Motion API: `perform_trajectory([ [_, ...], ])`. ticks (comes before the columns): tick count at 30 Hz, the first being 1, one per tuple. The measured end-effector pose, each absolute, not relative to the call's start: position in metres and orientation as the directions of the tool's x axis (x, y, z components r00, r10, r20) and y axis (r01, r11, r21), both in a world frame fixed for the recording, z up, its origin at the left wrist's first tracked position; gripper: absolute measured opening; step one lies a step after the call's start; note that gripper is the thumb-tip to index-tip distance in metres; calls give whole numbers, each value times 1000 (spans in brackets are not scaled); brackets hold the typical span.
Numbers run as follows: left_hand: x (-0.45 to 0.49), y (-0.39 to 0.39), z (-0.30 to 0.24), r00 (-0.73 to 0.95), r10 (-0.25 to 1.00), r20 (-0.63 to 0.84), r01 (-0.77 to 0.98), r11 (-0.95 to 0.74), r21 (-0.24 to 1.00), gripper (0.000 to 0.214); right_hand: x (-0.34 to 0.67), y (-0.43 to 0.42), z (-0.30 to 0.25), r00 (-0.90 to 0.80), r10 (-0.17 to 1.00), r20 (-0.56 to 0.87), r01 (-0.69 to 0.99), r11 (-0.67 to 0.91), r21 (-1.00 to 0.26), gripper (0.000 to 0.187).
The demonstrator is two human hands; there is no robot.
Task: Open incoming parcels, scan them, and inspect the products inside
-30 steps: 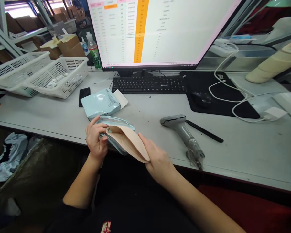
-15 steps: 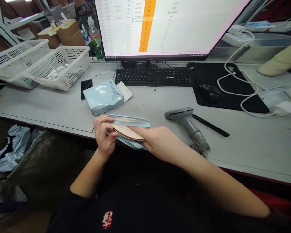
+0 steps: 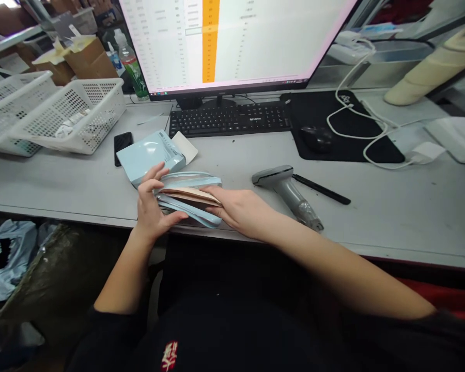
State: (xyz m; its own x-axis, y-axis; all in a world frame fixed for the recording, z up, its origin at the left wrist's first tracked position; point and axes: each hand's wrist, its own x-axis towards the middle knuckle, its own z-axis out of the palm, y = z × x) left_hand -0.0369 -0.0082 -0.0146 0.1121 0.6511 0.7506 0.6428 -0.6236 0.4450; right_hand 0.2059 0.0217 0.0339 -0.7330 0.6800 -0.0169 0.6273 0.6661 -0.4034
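My left hand (image 3: 150,206) has its fingers and thumb spread around one end of a clear pouch with light-blue edges (image 3: 206,181), which gapes wide. Pinched in my right hand (image 3: 246,211) is a stack of thin beige flat pads (image 3: 189,194), lying between the pouch's two sides. How deep the pads sit in it is hidden by my fingers. Just behind the pouch lies a light-blue box (image 3: 151,152) with its white flap (image 3: 185,148) folded out. To the right, a grey barcode scanner (image 3: 284,188) rests on the desk.
A black phone (image 3: 123,146) lies left of the box. Two white baskets (image 3: 101,116) stand at the back left. Behind are a monitor (image 3: 256,49), a keyboard (image 3: 228,120) and a mouse (image 3: 315,138). A black pen-like stick (image 3: 325,190) lies by the scanner. White cables (image 3: 356,135) cross the mouse pad.
The pouch gapes wider, and my left fingers and thumb have spread further apart on it. The pads remain in my right hand. The whole view has shifted slightly.
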Motion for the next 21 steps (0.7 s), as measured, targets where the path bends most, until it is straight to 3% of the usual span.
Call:
perform_trajectory([
  [4,-33,-10,17,487,623,612,699,-698,155,60,201,24,38,-719,676,-160,695,702,-159,57],
  [7,-27,-12,40,628,636,448,698,-715,38,50,197,27,41,-731,652,-202,680,721,-132,59],
  [11,-28,-5,48,596,736,322,758,-647,75,56,198,39,41,-742,631,-226,668,725,-170,56],
  [16,-45,11,34,476,785,396,780,-585,222,64,205,49,39,-760,609,-225,649,705,-286,50],
  [21,-59,13,28,393,800,452,790,-546,280,57,207,41,36,-792,584,-180,609,779,-151,35],
])
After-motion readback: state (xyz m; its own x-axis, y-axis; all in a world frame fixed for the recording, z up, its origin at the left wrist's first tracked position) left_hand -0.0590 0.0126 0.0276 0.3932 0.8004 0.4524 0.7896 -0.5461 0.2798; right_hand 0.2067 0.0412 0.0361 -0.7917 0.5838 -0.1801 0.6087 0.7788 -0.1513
